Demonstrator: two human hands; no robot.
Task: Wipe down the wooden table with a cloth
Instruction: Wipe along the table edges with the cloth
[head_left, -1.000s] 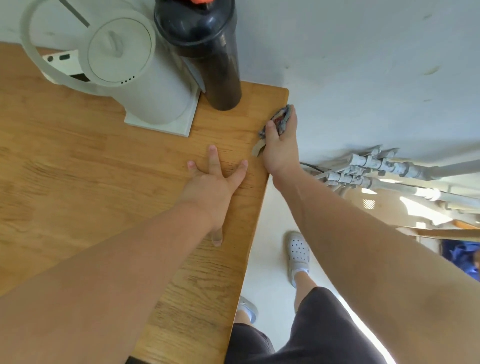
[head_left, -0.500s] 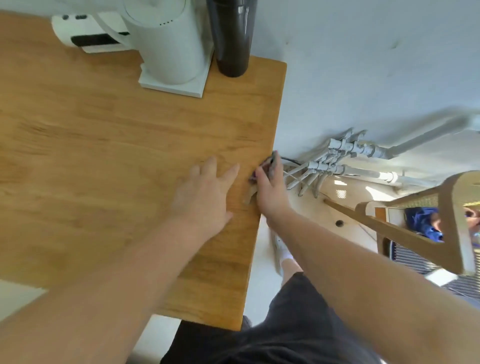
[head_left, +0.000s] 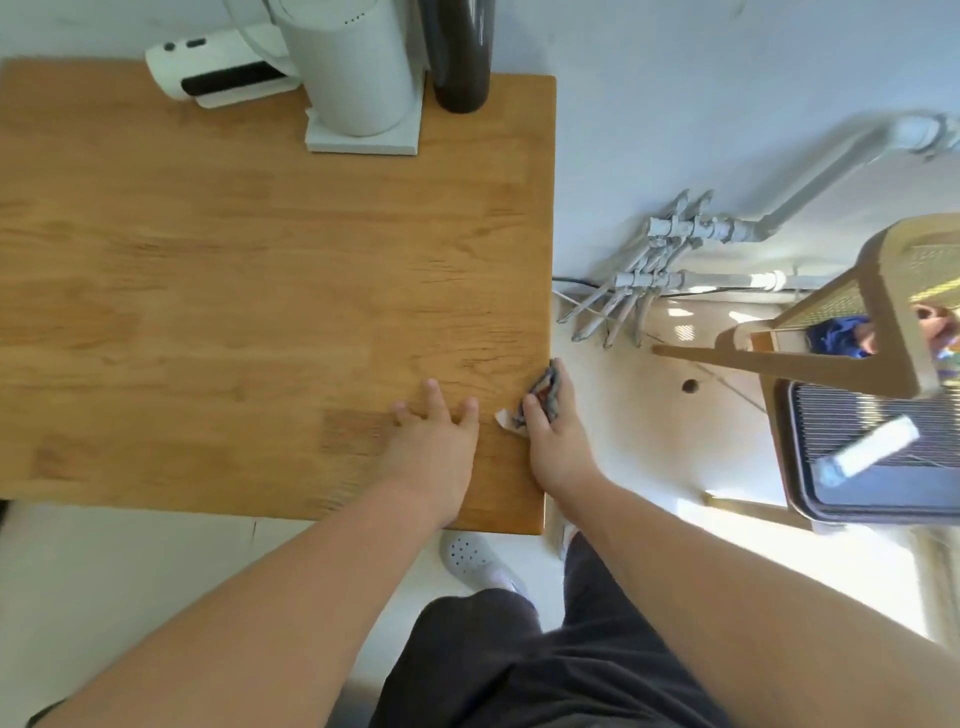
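Observation:
The wooden table (head_left: 234, 270) fills the left and middle of the head view. My right hand (head_left: 558, 447) grips a small grey cloth (head_left: 543, 397) and presses it against the table's right edge, near the front corner. Part of the cloth is hidden under my fingers. My left hand (head_left: 434, 436) lies flat on the tabletop just left of the cloth, fingers spread, holding nothing.
At the table's back stand a white kettle on its base (head_left: 358, 78), a dark bottle (head_left: 462, 57) and a white device (head_left: 218, 78). To the right are wall pipes (head_left: 675, 249), a wooden chair (head_left: 857, 322) and a dark grille (head_left: 872, 452). My feet are below the front edge.
My right hand has slid the cloth along the right edge from the back corner toward the front. My left hand moved back with it, and the view has pulled away from the table.

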